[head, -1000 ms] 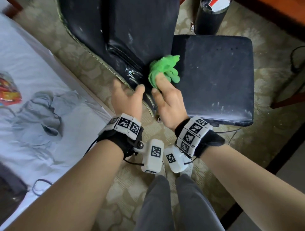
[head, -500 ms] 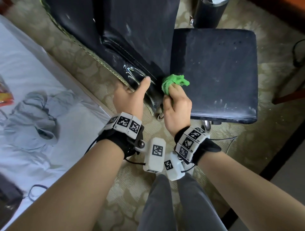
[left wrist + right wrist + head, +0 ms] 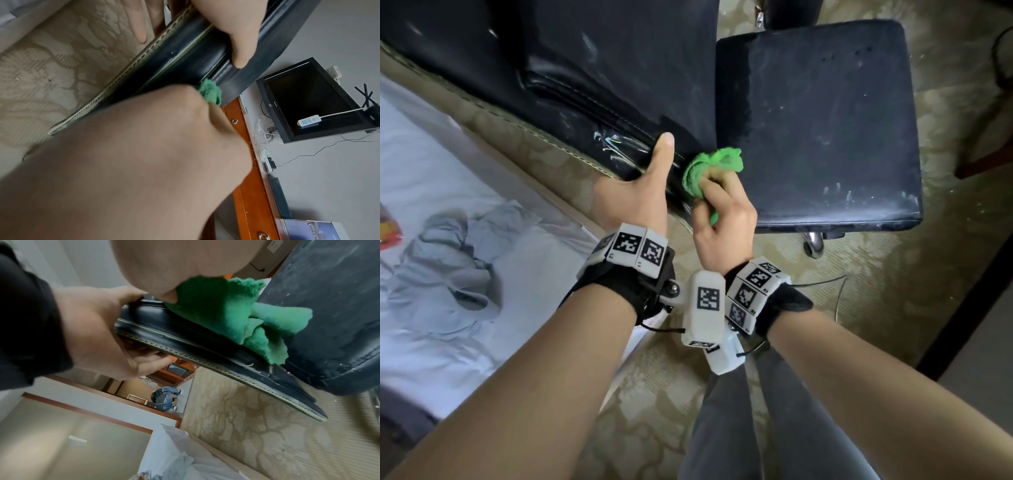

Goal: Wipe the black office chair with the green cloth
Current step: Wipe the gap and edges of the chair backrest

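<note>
The black office chair shows its backrest [image 3: 585, 68] at upper left and its dusty seat [image 3: 815, 120] at right. My left hand [image 3: 640, 178] grips the backrest's stitched lower edge [image 3: 185, 53], thumb [image 3: 236, 40] on the front face and fingers [image 3: 139, 21] behind it. My right hand [image 3: 719, 202] holds the bunched green cloth [image 3: 709, 168] and presses it into the gap where backrest meets seat, right beside the left thumb. In the right wrist view the cloth [image 3: 236, 313] lies on the backrest edge [image 3: 195, 344] against the seat's side [image 3: 329, 305].
A bed with a white sheet [image 3: 431, 171] and a grey garment [image 3: 448, 274] lies at left. Patterned carpet [image 3: 859, 308] surrounds the chair, whose chrome base [image 3: 813, 243] shows under the seat. My legs [image 3: 739, 428] are below. A wooden cabinet with a monitor [image 3: 308, 100] stands beyond.
My right hand has drawn the cloth down along the gap between backrest and seat, toward me. The left hand has kept its grip on the backrest edge, its thumb stretching further up the front.
</note>
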`<state>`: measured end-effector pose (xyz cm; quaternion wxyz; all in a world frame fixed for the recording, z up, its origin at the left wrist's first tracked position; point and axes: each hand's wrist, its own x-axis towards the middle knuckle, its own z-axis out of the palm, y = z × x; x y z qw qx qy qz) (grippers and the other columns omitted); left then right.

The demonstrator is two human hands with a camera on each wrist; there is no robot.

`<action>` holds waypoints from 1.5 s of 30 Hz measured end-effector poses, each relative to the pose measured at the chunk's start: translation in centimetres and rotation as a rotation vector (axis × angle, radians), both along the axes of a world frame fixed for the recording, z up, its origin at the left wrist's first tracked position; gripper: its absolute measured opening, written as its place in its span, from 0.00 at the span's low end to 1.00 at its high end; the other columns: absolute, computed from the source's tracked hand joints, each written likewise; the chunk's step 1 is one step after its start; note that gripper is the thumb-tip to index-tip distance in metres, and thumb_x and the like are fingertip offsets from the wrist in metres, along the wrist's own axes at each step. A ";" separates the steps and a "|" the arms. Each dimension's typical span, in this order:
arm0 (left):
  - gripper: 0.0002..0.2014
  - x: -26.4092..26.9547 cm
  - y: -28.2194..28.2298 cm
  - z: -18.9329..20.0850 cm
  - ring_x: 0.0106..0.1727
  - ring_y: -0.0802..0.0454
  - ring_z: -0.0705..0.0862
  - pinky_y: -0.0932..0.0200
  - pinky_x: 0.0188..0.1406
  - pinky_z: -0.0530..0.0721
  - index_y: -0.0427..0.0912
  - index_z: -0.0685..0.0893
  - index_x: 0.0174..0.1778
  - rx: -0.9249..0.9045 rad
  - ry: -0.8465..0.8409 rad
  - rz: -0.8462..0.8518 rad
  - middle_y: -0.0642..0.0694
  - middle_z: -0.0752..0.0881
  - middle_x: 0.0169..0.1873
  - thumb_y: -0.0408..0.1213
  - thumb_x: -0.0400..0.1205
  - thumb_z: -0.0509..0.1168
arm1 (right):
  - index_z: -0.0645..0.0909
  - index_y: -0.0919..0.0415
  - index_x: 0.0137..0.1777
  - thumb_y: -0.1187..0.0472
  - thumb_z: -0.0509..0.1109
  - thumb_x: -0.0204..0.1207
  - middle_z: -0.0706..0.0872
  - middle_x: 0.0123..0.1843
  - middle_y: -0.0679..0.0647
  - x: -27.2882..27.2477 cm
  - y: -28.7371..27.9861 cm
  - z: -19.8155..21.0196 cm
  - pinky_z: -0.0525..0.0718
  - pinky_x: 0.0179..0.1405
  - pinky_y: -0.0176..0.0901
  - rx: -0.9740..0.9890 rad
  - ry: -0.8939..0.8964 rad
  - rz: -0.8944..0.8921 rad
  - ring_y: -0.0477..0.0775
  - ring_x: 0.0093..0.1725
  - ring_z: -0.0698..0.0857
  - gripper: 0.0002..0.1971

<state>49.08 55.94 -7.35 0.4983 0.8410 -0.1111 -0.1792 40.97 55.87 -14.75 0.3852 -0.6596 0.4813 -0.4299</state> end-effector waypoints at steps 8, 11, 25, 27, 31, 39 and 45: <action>0.12 -0.1 0.2 0.0 0.38 0.80 0.84 0.80 0.40 0.77 0.60 0.83 0.31 -0.006 0.002 -0.023 0.75 0.85 0.28 0.57 0.69 0.80 | 0.84 0.71 0.54 0.78 0.63 0.68 0.86 0.51 0.58 0.0 -0.4 0.3 0.81 0.54 0.38 0.030 -0.021 -0.019 0.54 0.51 0.84 0.16; 0.14 -0.1 0.2 -0.2 0.40 0.78 0.84 0.77 0.42 0.80 0.59 0.84 0.33 0.018 -0.021 -0.016 0.70 0.87 0.31 0.61 0.68 0.79 | 0.84 0.68 0.48 0.76 0.63 0.65 0.83 0.43 0.53 -0.2 -1.6 -0.3 0.74 0.45 0.31 0.122 0.005 -0.058 0.47 0.42 0.78 0.14; 0.18 1.1 1.7 0.3 0.49 0.64 0.87 0.62 0.55 0.85 0.55 0.86 0.42 0.008 -0.016 -0.157 0.62 0.89 0.40 0.65 0.69 0.75 | 0.85 0.69 0.51 0.78 0.63 0.61 0.87 0.48 0.56 -0.1 -2.7 2.3 0.76 0.49 0.27 0.008 -0.026 0.071 0.46 0.47 0.80 0.19; 0.22 1.7 2.3 0.6 0.52 0.50 0.86 0.47 0.59 0.85 0.51 0.80 0.41 0.050 0.058 -0.166 0.57 0.84 0.42 0.66 0.66 0.73 | 0.86 0.68 0.50 0.77 0.63 0.61 0.87 0.47 0.55 -0.7 -3.1 1.9 0.79 0.49 0.35 0.052 0.018 0.073 0.50 0.47 0.82 0.18; 0.13 2.7 3.3 1.6 0.38 0.63 0.80 0.57 0.43 0.78 0.49 0.72 0.31 0.072 0.009 -0.299 0.57 0.77 0.31 0.47 0.70 0.71 | 0.87 0.69 0.51 0.76 0.63 0.63 0.87 0.46 0.57 -0.5 -3.5 4.6 0.79 0.49 0.38 0.018 -0.008 0.146 0.53 0.46 0.83 0.18; 0.09 4.0 3.7 2.4 0.25 0.62 0.72 0.58 0.30 0.68 0.48 0.71 0.27 0.057 -0.031 -0.349 0.57 0.74 0.19 0.40 0.62 0.67 | 0.86 0.71 0.49 0.79 0.64 0.61 0.87 0.48 0.58 2.3 -4.0 8.8 0.77 0.53 0.32 -0.192 -0.085 0.255 0.51 0.49 0.81 0.17; 0.11 4.6 3.9 2.5 0.33 0.49 0.66 0.50 0.35 0.66 0.40 0.67 0.31 0.092 -0.056 -0.396 0.50 0.67 0.25 0.40 0.62 0.63 | 0.86 0.68 0.50 0.77 0.64 0.62 0.82 0.44 0.48 0.4 -4.1 4.9 0.73 0.49 0.26 -0.062 0.007 0.157 0.46 0.44 0.78 0.17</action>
